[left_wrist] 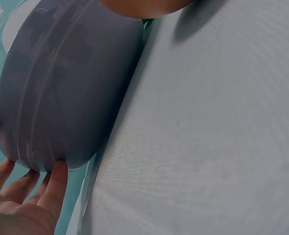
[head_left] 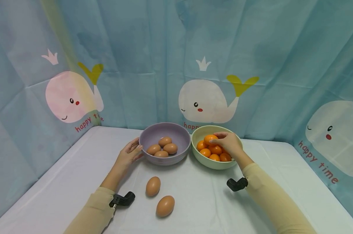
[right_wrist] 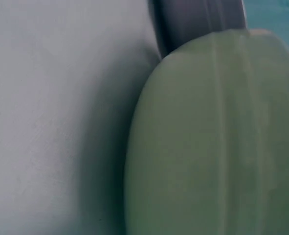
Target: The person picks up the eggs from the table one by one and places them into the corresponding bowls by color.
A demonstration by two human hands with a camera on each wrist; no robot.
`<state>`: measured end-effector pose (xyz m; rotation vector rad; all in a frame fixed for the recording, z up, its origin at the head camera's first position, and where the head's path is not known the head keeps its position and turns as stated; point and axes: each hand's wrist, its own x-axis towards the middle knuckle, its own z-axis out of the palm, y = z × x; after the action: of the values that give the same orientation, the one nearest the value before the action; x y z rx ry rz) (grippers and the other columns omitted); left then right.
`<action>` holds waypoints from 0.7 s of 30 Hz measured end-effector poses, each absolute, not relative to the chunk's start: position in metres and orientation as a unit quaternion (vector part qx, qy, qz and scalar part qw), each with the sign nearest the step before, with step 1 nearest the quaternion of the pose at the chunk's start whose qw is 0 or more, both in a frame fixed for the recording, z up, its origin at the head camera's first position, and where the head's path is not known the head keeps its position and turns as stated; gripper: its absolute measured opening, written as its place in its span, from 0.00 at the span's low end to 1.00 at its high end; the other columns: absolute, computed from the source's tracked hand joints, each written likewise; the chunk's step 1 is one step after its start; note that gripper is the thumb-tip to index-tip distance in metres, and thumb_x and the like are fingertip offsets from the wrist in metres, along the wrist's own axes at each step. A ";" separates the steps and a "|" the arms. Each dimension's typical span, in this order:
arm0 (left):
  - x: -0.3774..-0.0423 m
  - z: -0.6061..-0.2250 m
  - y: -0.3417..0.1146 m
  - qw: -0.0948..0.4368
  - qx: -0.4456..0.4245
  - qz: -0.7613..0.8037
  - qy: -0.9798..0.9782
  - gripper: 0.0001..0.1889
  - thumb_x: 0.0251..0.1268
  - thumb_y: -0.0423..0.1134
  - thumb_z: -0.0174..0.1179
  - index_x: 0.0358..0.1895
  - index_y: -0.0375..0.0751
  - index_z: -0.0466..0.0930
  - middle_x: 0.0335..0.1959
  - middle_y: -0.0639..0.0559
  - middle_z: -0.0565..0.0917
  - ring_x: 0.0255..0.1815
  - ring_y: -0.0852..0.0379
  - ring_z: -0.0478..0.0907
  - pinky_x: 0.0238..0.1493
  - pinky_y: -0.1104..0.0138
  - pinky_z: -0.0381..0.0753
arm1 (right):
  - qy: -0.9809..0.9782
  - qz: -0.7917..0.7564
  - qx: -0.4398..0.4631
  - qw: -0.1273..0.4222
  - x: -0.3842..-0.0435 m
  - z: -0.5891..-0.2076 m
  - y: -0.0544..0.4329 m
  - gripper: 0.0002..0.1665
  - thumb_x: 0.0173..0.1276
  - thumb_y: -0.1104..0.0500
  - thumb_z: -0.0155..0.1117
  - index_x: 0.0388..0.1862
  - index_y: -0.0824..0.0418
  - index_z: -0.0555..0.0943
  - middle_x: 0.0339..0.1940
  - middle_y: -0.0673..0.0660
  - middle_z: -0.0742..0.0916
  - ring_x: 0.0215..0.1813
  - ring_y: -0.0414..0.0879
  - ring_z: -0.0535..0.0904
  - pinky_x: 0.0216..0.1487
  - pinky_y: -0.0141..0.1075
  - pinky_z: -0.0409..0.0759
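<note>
A purple bowl (head_left: 180, 136) holds several brown eggs (head_left: 165, 141). My left hand (head_left: 129, 152) is at its left side; in the left wrist view the fingertips (left_wrist: 60, 169) touch the purple bowl's outer wall, the fingers fairly straight. Close against it on the right, a light green bowl (head_left: 214, 164) is heaped with several small orange citrus fruits (head_left: 215, 149). Over this heap, my right hand (head_left: 227, 142) pinches the topmost orange citrus fruit (head_left: 210, 139) between thumb and fingers. In the right wrist view the green bowl's wall (right_wrist: 183, 147) fills much of the picture, with the hand hidden.
Two loose brown eggs lie on the white table in front of the purple bowl, one egg (head_left: 153, 186) farther back and another egg (head_left: 165, 206) nearer. A blue curtain (head_left: 141, 97) printed with whales hangs right behind the bowls and along both sides.
</note>
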<state>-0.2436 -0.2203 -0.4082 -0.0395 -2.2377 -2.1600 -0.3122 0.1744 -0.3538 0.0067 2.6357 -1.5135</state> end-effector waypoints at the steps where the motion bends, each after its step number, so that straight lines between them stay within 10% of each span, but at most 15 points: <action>1: -0.244 -0.408 -0.220 0.016 -0.013 -0.694 -0.719 0.32 0.79 0.39 0.49 0.79 0.38 0.49 0.81 0.41 0.54 0.80 0.44 0.56 0.73 0.53 0.70 | 0.865 -0.499 0.003 0.053 -0.313 -0.355 0.175 0.31 0.65 0.48 0.71 0.64 0.59 0.79 0.65 0.60 0.82 0.66 0.54 0.75 0.71 0.46 0.75; 21: -0.245 -0.411 -0.221 0.020 -0.011 -0.690 -0.723 0.32 0.79 0.39 0.50 0.79 0.39 0.50 0.81 0.41 0.54 0.80 0.45 0.57 0.71 0.56 0.73 | 0.865 -0.498 -0.016 0.058 -0.322 -0.358 0.173 0.33 0.65 0.49 0.71 0.65 0.61 0.77 0.65 0.61 0.82 0.67 0.54 0.74 0.73 0.46 0.73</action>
<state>-0.2450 -0.2207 -0.4111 -0.0345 -2.2445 -2.1411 -0.3216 0.1731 -0.3579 -0.0471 2.6212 -1.5098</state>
